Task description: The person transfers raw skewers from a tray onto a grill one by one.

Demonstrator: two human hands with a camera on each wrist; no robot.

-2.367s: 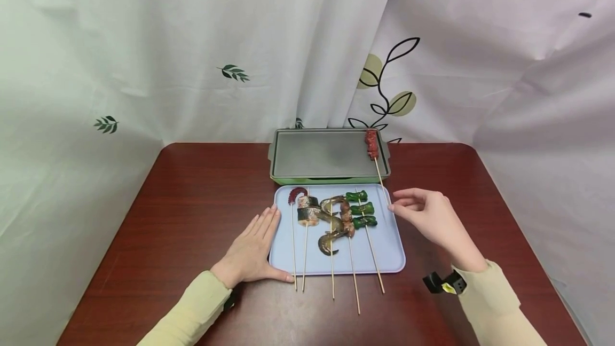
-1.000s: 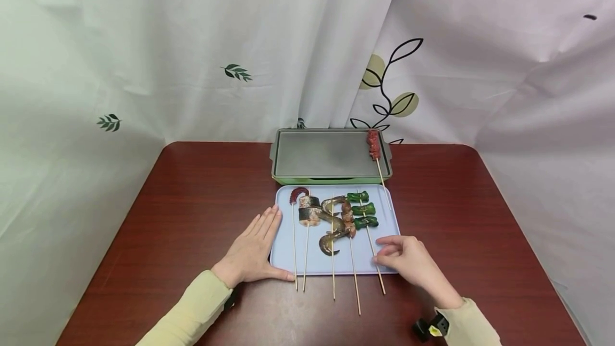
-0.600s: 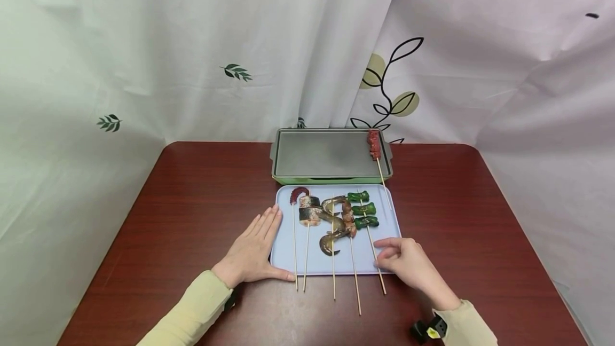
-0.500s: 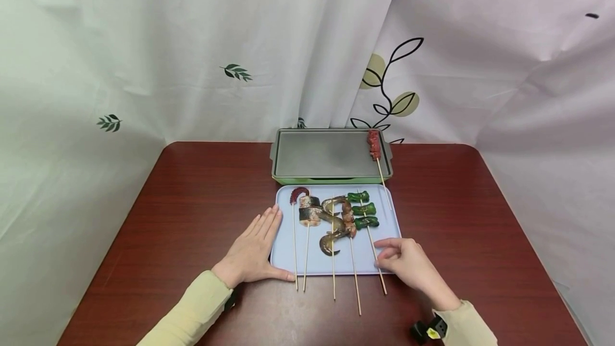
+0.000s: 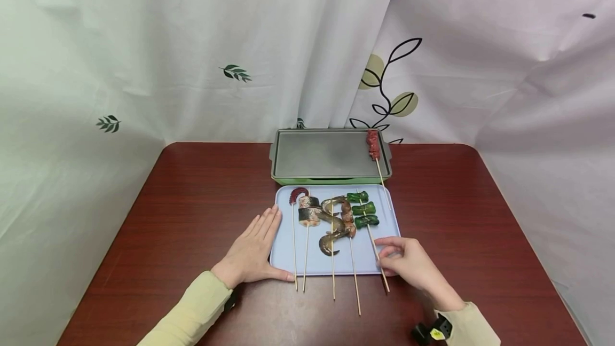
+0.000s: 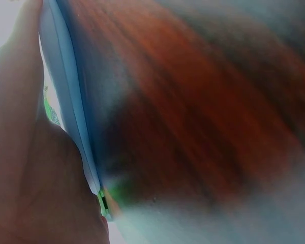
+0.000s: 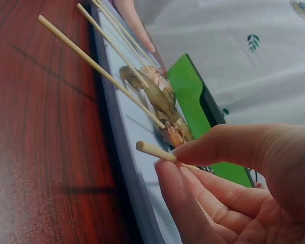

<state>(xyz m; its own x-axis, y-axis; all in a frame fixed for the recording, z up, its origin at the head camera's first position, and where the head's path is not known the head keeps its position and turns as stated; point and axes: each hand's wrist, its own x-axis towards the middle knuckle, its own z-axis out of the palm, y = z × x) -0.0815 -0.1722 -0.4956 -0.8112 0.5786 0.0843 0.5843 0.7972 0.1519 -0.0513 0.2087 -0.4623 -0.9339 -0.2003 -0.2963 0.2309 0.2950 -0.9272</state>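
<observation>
My right hand pinches the wooden stick of a green pepper skewer between thumb and forefinger. In the right wrist view the stick's end pokes out past the fingertips. My left hand lies flat with straight fingers along the left edge of the pale blue tray, its thumb at the front left corner. Left of the pepper skewer lie a meat skewer, a skewer of curled brown-grey pieces, a fish-chunk skewer and a dark red curled tentacle skewer.
Behind the tray stands a green-sided grill with a flat grey plate. A red meat skewer lies at its right end, its stick reaching over the tray. Several sticks overhang the tray's front edge above the dark red table. A white curtain closes the back.
My right hand has left the red meat skewer's stick, come down toward the front, and taken the pepper skewer's stick, whose lower end has shifted slightly right. The left hand has stayed put.
</observation>
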